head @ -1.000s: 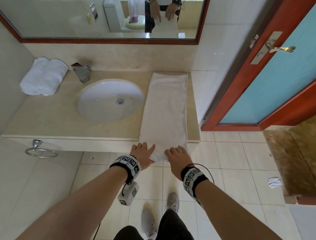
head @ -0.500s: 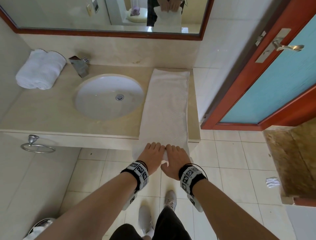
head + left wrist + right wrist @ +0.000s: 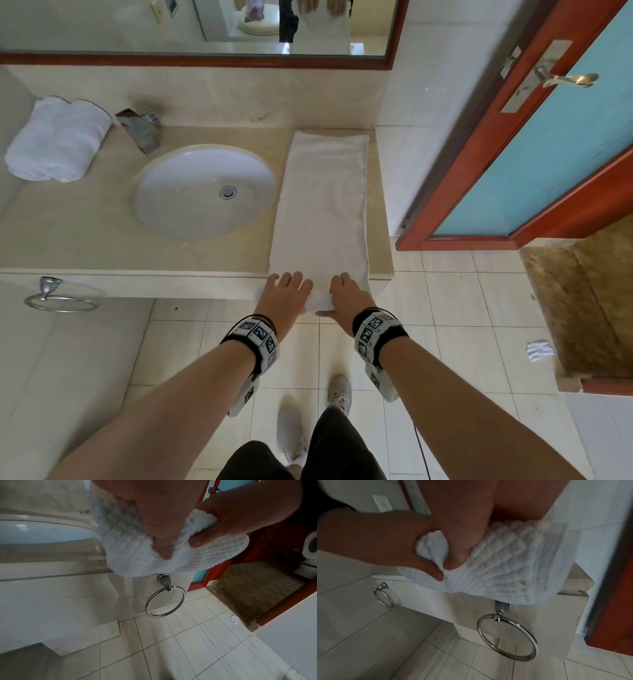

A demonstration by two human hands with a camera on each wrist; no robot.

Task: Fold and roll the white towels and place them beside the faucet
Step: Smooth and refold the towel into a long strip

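Observation:
A long folded white towel [image 3: 322, 205] lies on the counter [image 3: 68, 233] to the right of the sink [image 3: 205, 192], and its near end curls over the front edge. My left hand [image 3: 286, 291] and right hand [image 3: 346, 291] grip that curled end side by side, fingers on top and thumbs underneath. In the left wrist view my thumb [image 3: 163, 545] presses into the waffle-textured towel [image 3: 130, 540]. The right wrist view shows both thumbs pinching the towel [image 3: 505, 568]. Two rolled white towels [image 3: 58, 140] lie left of the faucet [image 3: 138, 128].
A mirror [image 3: 205, 24] hangs above the counter. Towel rings [image 3: 61, 301] hang on the counter's front face, one [image 3: 506, 637] right below the towel end. A red-framed blue door [image 3: 548, 154] stands close on the right. A white scrap [image 3: 539, 349] lies on the tiled floor.
My hands, close together half a second ago, have spread apart and moved up to the counter edge. The towel's hanging end is now curled up under them.

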